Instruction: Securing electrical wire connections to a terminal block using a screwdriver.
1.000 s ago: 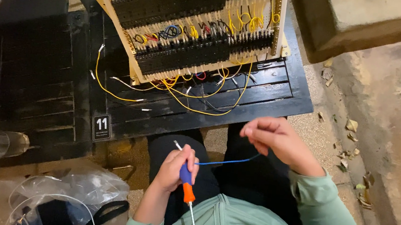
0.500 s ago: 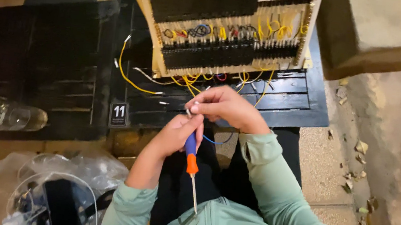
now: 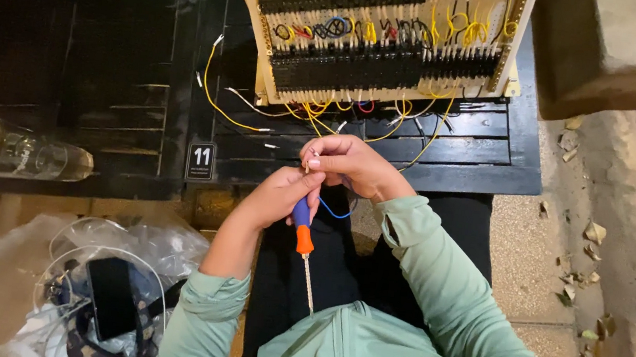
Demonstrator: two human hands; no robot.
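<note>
My left hand point(image 3: 274, 197) grips a screwdriver point(image 3: 301, 232) with a blue and orange handle, its metal shaft pointing back toward my chest. My right hand point(image 3: 347, 164) is curled just above and touching the left, pinching the end of a thin blue wire point(image 3: 332, 211) that loops down below the hands. Both hands hover over my lap, just in front of a dark slatted table point(image 3: 488, 154). A wooden board point(image 3: 386, 39) with rows of black terminal strips and yellow, red and blue wires leans on that table beyond my hands.
Loose yellow and white wires point(image 3: 218, 107) trail from the board across the table. A clear glass bottle point(image 3: 17, 156) lies on its side at left. A plastic bag point(image 3: 94, 289) with cables and a dark phone sits at lower left. Dry leaves litter the floor at right.
My right hand came in from the right and joined the left hand, so the blue wire between them went from stretched out to a short loop. The view shifted, the board sitting more central.
</note>
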